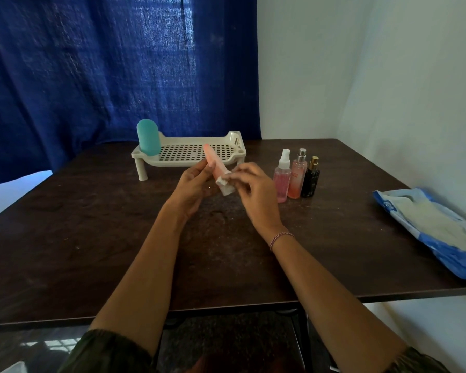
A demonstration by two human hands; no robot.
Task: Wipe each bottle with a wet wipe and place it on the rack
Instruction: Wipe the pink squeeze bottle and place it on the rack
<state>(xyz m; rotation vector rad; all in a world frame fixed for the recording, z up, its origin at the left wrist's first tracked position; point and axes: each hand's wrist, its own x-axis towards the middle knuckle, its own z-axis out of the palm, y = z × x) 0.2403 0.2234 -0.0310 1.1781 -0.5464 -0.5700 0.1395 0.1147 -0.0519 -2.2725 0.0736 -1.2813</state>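
My left hand [193, 188] grips a pink tube bottle [214, 164] with a white cap, tilted with its cap end toward me, above the middle of the table. My right hand [250, 189] pinches a small white wet wipe [222, 181] against the tube near its cap. A beige perforated rack [191, 153] stands behind on short legs. A teal bottle [148, 137] stands upright on the rack's left end. To the right of my hands stand three bottles in a row: a pink spray bottle [281, 181], a peach spray bottle [297, 176] and a black bottle [310, 179].
A blue and white wet wipe pack [436, 227] lies near the table's right edge. The dark table [92, 238] meets a blue curtain [119, 76] at the back and a white wall on the right.
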